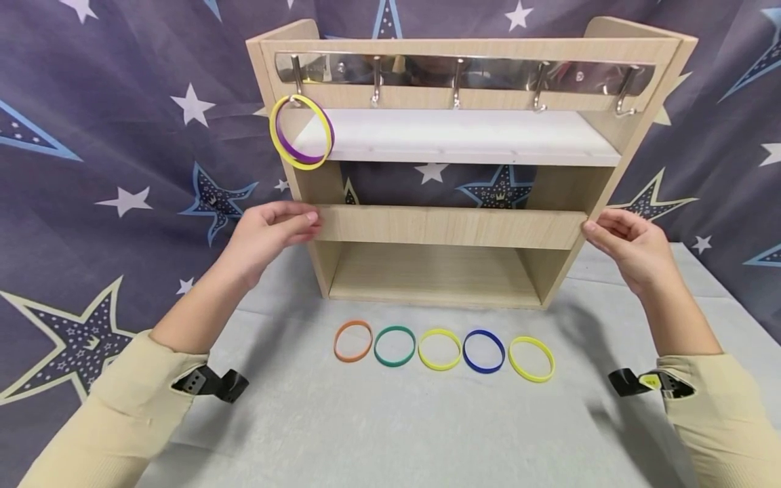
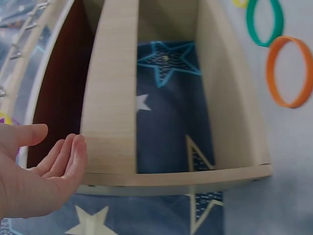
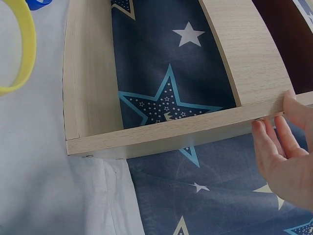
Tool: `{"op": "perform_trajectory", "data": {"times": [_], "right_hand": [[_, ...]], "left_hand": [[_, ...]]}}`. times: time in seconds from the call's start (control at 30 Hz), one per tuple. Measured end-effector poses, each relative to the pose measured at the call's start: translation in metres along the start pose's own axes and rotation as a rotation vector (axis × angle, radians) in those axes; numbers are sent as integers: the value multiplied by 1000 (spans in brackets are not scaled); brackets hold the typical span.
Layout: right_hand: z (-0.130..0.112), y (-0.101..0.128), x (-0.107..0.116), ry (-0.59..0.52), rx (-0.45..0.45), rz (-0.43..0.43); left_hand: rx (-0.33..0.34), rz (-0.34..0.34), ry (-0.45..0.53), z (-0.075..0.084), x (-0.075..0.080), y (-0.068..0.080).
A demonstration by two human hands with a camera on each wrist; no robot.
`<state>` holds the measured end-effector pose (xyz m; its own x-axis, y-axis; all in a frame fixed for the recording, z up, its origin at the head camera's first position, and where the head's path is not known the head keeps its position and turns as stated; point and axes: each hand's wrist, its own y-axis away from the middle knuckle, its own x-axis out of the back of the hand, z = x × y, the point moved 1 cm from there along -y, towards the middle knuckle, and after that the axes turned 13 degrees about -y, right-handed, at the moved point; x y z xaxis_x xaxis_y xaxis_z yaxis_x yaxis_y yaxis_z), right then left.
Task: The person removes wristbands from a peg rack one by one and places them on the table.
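A light wooden shelf rack (image 1: 451, 227) stands on the grey table, with a metal hook rail (image 1: 464, 71) along its top. From the leftmost hook hang a yellow ring (image 1: 302, 166) and a purple ring (image 1: 305, 158). My left hand (image 1: 268, 230) touches the rack's left side panel at the middle crossbar, fingers loosely extended (image 2: 68, 161). At the same height my right hand (image 1: 628, 247) rests its straight fingers (image 3: 274, 147) against the right side panel (image 3: 161, 134). Neither hand holds a ring.
In front of the rack lie several rings in a row: orange (image 1: 335, 341), green (image 1: 375, 346), yellow (image 1: 419, 350), blue (image 1: 464, 351), yellow (image 1: 509, 359). The grey tablecloth (image 1: 390, 427) reaches toward me. A dark star-printed backdrop (image 1: 122, 135) hangs behind.
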<state>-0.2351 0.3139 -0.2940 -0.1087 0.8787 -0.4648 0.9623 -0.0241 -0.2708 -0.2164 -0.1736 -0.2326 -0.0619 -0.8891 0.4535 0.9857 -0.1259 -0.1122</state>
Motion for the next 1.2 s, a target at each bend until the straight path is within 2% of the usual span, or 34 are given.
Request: {"op": "perform_trajectory", "data": {"times": [0.2,0.5,0.67,0.87,1.0,1.2], "right_hand": [[0,0,0,-5,6,-2],[0,-1,0,4,-4,14],[0,0,0,20,-7,19],[-1,0,0,25,-19,23],[-1,0,0,31,-19,24],[-1,0,-1,13,-17,14]], "left_hand": [[-74,51,139,17,4,3],[-146,72,327,35,6,3],[-127,90,407,38,5,2],[-46,103,543,41,5,1],[-2,85,653,42,5,0],[3,49,797,39,5,-3]]}}
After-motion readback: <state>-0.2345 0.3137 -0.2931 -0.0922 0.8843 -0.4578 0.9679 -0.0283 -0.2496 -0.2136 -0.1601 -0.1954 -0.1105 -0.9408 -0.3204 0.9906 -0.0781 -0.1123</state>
